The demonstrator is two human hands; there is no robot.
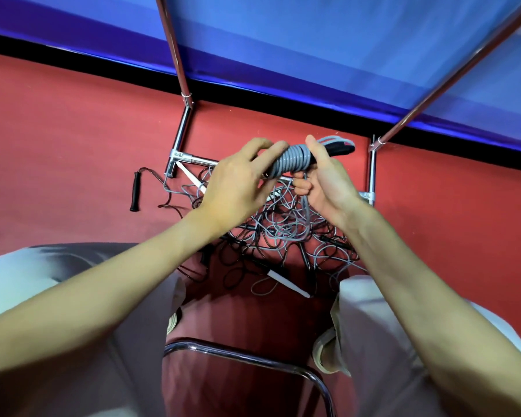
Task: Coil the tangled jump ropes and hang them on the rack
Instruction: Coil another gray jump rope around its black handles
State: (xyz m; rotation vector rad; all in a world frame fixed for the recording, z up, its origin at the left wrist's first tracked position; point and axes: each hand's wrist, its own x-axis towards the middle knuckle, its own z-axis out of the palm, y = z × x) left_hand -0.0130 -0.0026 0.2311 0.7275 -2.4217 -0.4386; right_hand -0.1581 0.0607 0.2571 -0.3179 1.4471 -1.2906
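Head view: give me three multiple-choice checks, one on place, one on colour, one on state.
1. Where does the loose black handle lie?
A. on the red floor, left of the tangle
B. on the rack
C. in the left hand

2. What colour is the rope coil wound on the held handles?
A. grey
B. yellow
C. green

3. What is the right hand doing?
A. resting open
B. gripping the handles, pinching a grey strand
C. touching the floor

Answers: A, it lies beside the chrome rack foot; A, the wraps are grey; B, its fingers curl around both.

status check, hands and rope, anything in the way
Left hand and right hand both grip the grey rope, wound round its black handles. Tail runs into tangled pile below. Nothing hung on rack.
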